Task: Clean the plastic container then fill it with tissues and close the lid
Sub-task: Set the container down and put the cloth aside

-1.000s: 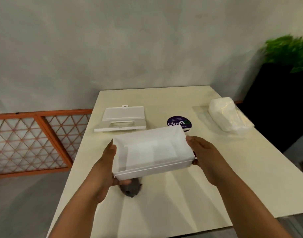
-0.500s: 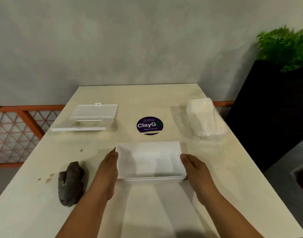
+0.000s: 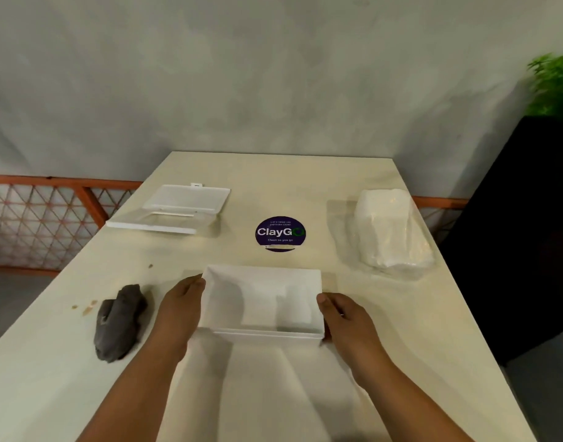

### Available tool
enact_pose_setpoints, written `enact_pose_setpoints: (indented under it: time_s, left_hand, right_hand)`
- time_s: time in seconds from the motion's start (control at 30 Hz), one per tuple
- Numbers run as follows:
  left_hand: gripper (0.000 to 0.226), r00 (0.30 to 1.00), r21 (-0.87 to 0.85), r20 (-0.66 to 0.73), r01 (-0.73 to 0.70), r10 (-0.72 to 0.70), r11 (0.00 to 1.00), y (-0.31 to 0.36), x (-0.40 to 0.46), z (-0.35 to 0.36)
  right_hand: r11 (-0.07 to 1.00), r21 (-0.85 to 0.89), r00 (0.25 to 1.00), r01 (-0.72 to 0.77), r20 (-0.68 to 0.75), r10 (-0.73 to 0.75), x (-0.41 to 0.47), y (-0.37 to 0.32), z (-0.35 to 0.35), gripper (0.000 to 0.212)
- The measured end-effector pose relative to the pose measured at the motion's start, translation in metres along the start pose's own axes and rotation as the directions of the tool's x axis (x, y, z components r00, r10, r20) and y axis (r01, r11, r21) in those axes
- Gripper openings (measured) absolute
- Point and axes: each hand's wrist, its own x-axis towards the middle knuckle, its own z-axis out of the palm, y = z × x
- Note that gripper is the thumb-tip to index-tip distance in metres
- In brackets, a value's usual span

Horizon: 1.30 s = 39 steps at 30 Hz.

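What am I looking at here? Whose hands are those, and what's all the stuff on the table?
There is no machine here, just a person wearing a camera on their head, so you see what they see, looking down at their own arms. Their left hand and right hand hold the two ends of an empty white plastic container sitting on the pale table. Its lid lies apart at the far left. The white bundle in clear wrap at the right is the pack of tissues. The crumpled grey cloth at the left is probably for wiping. In the middle is a round purple ClayGo sticker.
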Motion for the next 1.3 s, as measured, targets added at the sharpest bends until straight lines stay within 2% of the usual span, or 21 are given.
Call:
enact_pose_setpoints:
  time_s: [0.13, 0.23, 0.4, 0.5, 0.57, 0.63, 0.7, 0.8, 0.9, 1.0, 1.17, 1.23, 1.3]
  left_hand:
    - [0.037, 0.996, 0.123, -0.037, -0.078, 0.084, 0.989, 0.004, 0.001, -0.006]
    - [0.035, 0.984, 0.134, -0.059, -0.157, 0.166, 0.978, 0.011, -0.007, -0.007]
    - [0.032, 0.953, 0.166, -0.101, -0.265, 0.284, 0.95, 0.026, -0.018, -0.024]
    - [0.029, 0.93, 0.231, -0.149, -0.299, 0.337, 0.926, 0.03, -0.012, -0.054]
    - [0.028, 0.918, 0.292, -0.182, -0.29, 0.351, 0.911, 0.03, -0.002, -0.08]
    - [0.033, 0.928, 0.388, -0.194, -0.224, 0.317, 0.894, 0.027, 0.009, -0.108]
    - [0.046, 0.96, 0.444, -0.172, -0.124, 0.22, 0.887, 0.023, 0.017, -0.128]
    - [0.06, 0.996, 0.425, -0.078, -0.006, 0.043, 0.905, 0.008, 0.024, -0.145]
    - [0.066, 1.0, 0.399, -0.004, -0.016, 0.019, 0.917, -0.011, 0.034, -0.146]
    - [0.06, 0.999, 0.413, 0.02, -0.05, 0.046, 0.909, -0.023, 0.046, -0.154]
    - [0.038, 0.995, 0.335, 0.096, -0.066, 0.036, 0.94, -0.029, 0.061, -0.164]
    - [0.032, 0.992, 0.245, 0.128, -0.028, -0.003, 0.969, -0.031, 0.064, -0.17]
    - [0.026, 0.984, 0.118, 0.172, 0.018, -0.039, 0.993, -0.032, 0.062, -0.175]
  right_hand:
    - [0.999, 0.017, 0.999, -0.031, 0.036, 0.03, 0.007, 0.0, -0.008, 0.017]
    - [0.998, -0.056, 0.999, 0.019, -0.037, -0.021, 0.008, -0.01, -0.01, 0.031]
    - [0.936, -0.187, 0.945, 0.298, -0.079, -0.317, -0.002, -0.045, 0.005, 0.039]
    - [0.866, -0.183, 0.879, 0.466, -0.015, -0.476, -0.014, -0.072, 0.033, 0.034]
    - [0.852, -0.129, 0.861, 0.508, 0.081, -0.502, -0.024, -0.088, 0.06, 0.029]
    - [0.883, -0.053, 0.866, 0.466, 0.234, -0.442, -0.036, -0.098, 0.094, 0.022]
    - [0.93, -0.036, 0.86, 0.366, 0.397, -0.322, -0.046, -0.1, 0.128, 0.019]
    - [0.942, -0.186, 0.844, 0.278, 0.515, -0.148, -0.056, -0.096, 0.184, 0.026]
    - [0.918, -0.354, 0.881, 0.178, 0.473, 0.012, -0.051, -0.091, 0.22, 0.031]
    - [0.912, -0.404, 0.931, 0.07, 0.355, 0.086, -0.041, -0.08, 0.248, 0.024]
    - [0.978, -0.204, 0.94, -0.045, 0.323, 0.111, -0.026, -0.065, 0.276, 0.018]
    - [0.99, -0.132, 0.944, -0.056, 0.315, 0.095, -0.028, -0.065, 0.28, 0.012]
    - [0.996, -0.066, 0.954, -0.064, 0.289, 0.08, -0.033, -0.066, 0.282, 0.014]
